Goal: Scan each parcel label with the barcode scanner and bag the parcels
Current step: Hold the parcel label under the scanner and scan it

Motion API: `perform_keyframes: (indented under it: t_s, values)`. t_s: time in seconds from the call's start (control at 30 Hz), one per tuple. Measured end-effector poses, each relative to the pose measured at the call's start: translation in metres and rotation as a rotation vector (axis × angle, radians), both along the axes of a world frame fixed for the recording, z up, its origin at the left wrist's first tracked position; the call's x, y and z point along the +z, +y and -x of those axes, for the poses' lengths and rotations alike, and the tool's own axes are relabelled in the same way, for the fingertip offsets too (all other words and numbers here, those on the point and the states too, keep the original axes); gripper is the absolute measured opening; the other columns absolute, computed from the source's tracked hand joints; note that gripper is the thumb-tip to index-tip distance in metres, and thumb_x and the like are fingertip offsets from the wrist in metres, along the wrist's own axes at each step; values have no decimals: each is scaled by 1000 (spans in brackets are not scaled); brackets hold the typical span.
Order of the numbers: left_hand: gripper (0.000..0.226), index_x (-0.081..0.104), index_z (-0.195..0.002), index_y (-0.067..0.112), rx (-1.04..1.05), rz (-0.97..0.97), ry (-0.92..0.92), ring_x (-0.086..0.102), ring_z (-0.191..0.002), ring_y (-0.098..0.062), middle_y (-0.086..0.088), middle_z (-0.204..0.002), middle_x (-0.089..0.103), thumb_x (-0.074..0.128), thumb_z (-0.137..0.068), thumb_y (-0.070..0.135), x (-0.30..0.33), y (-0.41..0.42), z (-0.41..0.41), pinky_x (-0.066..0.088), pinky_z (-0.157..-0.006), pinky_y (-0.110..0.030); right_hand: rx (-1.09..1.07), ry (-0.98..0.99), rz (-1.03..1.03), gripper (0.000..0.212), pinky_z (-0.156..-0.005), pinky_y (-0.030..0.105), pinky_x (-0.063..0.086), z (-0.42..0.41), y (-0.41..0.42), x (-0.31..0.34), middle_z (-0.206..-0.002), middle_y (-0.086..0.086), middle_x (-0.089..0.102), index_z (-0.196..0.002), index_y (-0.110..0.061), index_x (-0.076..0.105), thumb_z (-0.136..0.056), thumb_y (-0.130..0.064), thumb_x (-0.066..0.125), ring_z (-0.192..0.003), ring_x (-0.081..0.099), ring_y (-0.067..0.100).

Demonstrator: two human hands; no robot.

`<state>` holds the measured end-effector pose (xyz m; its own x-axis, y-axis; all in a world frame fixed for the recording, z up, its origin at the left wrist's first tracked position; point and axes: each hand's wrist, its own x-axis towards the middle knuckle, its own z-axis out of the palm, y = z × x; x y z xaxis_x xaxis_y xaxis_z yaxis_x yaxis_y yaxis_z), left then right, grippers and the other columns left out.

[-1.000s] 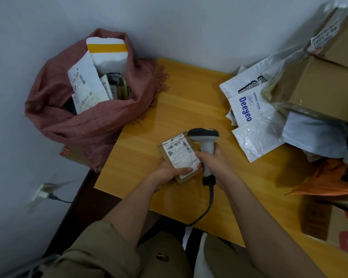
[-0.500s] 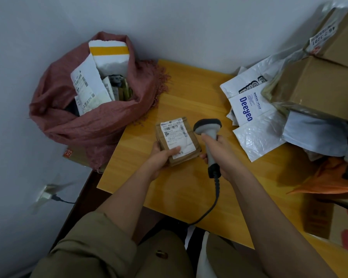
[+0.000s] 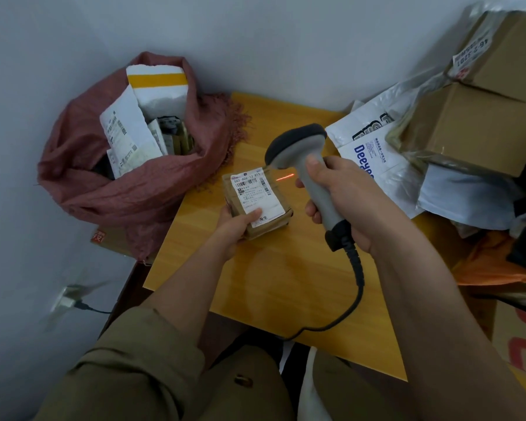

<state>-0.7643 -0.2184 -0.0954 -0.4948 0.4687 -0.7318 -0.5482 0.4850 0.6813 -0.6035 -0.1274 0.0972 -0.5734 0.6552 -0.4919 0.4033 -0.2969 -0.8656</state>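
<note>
since 0.5 s ago the scanner (image 3: 304, 168) has lifted up and away to the right of the parcel (image 3: 257, 202), and a red line now falls on the table (image 3: 286, 268) just right of its label (image 3: 255, 194). left hand (image 3: 236, 226) grips the parcel's near end, thumb on the label. right hand (image 3: 343, 192) has its fingers clamped round the scanner handle. bag (image 3: 128, 189) of parcels sits at the table's left corner.

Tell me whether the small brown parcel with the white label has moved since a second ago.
Yes. The small brown parcel in the left hand has shifted away from the person, toward the pink cloth bag and further up the wooden table.
</note>
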Motion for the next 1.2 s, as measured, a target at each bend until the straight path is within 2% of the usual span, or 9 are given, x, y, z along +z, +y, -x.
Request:
perform_keyframes:
  t_s: [0.2,0.43,0.63,0.77,0.9,1.07,1.2]
  values:
    - [66,42,-135,30,-2,9,-11,66,-96,-15,6,-120,65,78,-81,21,4,3,0,51,-66,-31,-44,46,32,27,-50,29,44,-7,0,19,-98,11,62,-108,-10,57,-103,-35,49,-52,51,16]
    - [62,44,-132,28,5,9,-20,65,-97,-16,6,-114,66,78,-81,21,7,6,-1,52,-71,-34,-78,98,71,27,-44,24,44,-11,0,32,-95,11,61,-109,-8,56,-103,-33,49,-47,50,14]
    - [58,45,-128,30,4,11,-16,64,-99,-17,4,-117,66,78,-81,22,8,7,0,50,-70,-34,-80,134,94,31,-44,24,44,-14,0,37,-94,12,61,-116,-5,55,-103,-32,49,-48,51,14]
    - [60,44,-130,29,0,15,-12,64,-99,-17,4,-117,65,78,-81,23,7,7,1,52,-75,-35,-79,160,103,33,-44,24,44,-15,0,40,-92,11,62,-116,-3,55,-102,-33,50,-49,51,15]
    - [58,45,-128,28,7,10,-17,65,-95,-15,5,-115,65,78,-81,22,7,6,2,51,-69,-33,-73,169,98,35,-44,24,43,-15,0,41,-93,12,62,-118,-2,56,-102,-33,50,-49,50,15]
    - [60,45,-129,28,0,0,-17,64,-100,-17,5,-116,66,79,-80,24,9,4,3,53,-78,-36,-63,173,89,31,-45,24,44,-11,-2,42,-94,12,63,-114,-5,57,-102,-33,50,-50,51,15]
    - [56,55,-129,23,-51,-61,-56,66,-102,-17,3,-113,71,79,-80,34,21,-4,9,53,-80,-34,7,218,76,32,-46,23,46,0,-4,44,-99,10,68,-118,-5,58,-101,-32,53,-51,52,14]
